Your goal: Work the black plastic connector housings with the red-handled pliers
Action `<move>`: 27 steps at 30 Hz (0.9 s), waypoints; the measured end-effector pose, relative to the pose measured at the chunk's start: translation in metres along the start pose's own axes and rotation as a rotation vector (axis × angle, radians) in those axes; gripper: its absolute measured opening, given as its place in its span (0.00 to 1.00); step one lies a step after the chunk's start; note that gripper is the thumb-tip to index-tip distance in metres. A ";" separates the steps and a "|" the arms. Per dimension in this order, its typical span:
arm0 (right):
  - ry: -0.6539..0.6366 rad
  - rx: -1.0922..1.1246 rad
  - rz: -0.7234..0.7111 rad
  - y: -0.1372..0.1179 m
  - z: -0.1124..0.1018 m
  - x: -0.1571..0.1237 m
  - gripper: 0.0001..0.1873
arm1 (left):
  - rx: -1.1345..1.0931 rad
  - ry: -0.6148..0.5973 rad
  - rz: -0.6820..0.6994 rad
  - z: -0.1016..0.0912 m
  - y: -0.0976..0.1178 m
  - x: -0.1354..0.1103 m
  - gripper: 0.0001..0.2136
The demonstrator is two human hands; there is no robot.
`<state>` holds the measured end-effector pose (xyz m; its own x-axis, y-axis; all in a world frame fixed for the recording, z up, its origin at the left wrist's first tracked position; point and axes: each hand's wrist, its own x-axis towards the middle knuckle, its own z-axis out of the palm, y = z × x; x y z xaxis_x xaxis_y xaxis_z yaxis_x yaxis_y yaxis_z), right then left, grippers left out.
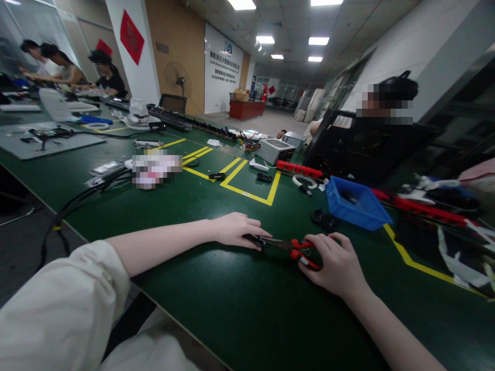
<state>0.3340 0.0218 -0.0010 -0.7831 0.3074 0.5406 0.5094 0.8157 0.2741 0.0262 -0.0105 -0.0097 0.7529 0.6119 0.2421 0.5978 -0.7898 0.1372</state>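
Note:
My left hand [237,229] is closed on a small black part [253,239], gripping it between thumb and fingers just above the green table [201,288]. What kind of part it is I cannot make out. Red-handled long-nose pliers [296,250] are held in my right hand [336,263], with the fingers wrapped round the grips. The pliers' jaws point left and meet the black part at my left fingertips. Whether the jaws are clamped on it is too small to tell.
A blue bin [358,203] stands right of my hands, with black pieces [324,220] beside it. Farther back are a grey power supply [275,150], a red strip [299,169] and small black parts [265,177]. Cables [81,193] hang over the left edge. Other people sit across the table and far left.

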 end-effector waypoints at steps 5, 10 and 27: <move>-0.033 0.030 0.010 0.000 0.000 0.000 0.19 | 0.026 0.011 -0.010 0.001 0.000 0.000 0.23; -0.065 0.049 0.031 0.000 0.000 0.000 0.18 | -0.016 0.008 0.003 0.001 -0.001 0.000 0.23; -0.075 0.054 0.035 0.001 0.001 0.000 0.19 | -0.091 0.014 0.013 0.000 0.000 0.000 0.20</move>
<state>0.3340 0.0233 -0.0016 -0.7906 0.3706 0.4874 0.5189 0.8282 0.2120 0.0266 -0.0102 -0.0098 0.7560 0.6019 0.2572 0.5604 -0.7983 0.2206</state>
